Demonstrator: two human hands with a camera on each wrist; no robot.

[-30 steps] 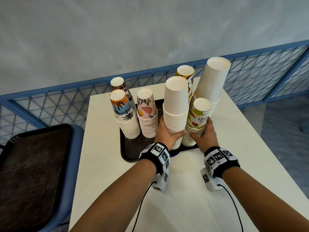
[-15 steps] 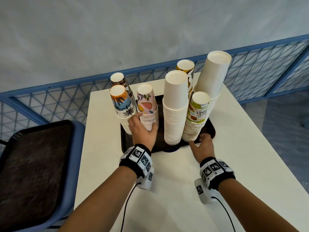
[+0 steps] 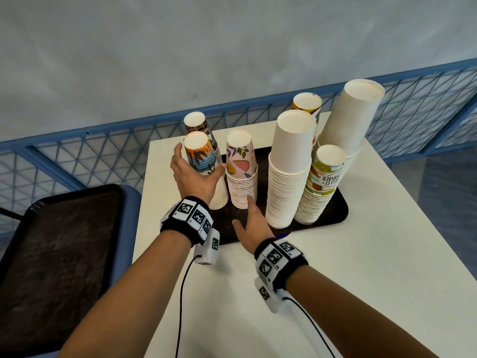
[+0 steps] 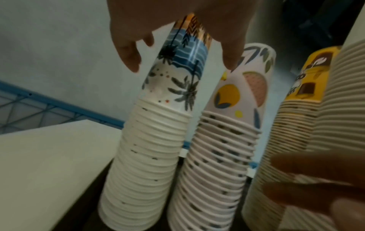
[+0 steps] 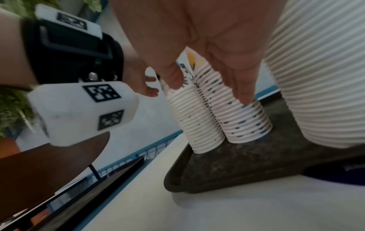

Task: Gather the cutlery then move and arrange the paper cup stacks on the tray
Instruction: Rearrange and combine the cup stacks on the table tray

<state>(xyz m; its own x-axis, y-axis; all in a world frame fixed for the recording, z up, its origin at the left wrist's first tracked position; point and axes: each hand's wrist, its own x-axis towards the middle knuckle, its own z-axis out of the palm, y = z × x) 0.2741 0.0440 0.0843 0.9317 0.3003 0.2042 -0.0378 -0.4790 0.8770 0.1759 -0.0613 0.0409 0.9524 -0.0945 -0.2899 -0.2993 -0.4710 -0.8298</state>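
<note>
Nearest the wearer, the white table (image 3: 322, 293) is seen bare in front of the dark tray (image 3: 338, 210), which lies toward its far half. Over the tray's near edge the right hand (image 3: 251, 226) is held with fingers straight and spread, one fingertip touching the lower rims of the pink fruit-print cup stack (image 3: 242, 174); nothing is gripped by it. In the right wrist view the same fingers (image 5: 242, 87) are seen laid against that stack's ribbed side.

Farther left, the left hand (image 3: 193, 174) is cupped round the palm-print cup stack (image 3: 200, 156), thumb on one side and fingers on the other; whether the grip is firm cannot be told. This stack stands at the tray's left edge, just beside the pink stack.

To the right stand the tall plain white cup stack (image 3: 289, 166) and the lime-print cup stack (image 3: 325, 182), close together. Behind them are a taller white stack (image 3: 346, 125), leaning right, a yellow-print stack (image 3: 307, 104), and a dark-patterned stack (image 3: 198, 122) at far left. All seven stacks are on the tray. No cutlery is visible.

The stacks are judged light, thin-walled and easily crushed, and prone to toppling or separating if lifted by the top cup alone. Hold is best taken low on the nested rims, with the upper part steadied. A second dark tray (image 3: 59, 267) lies on a blue support to the left.
</note>
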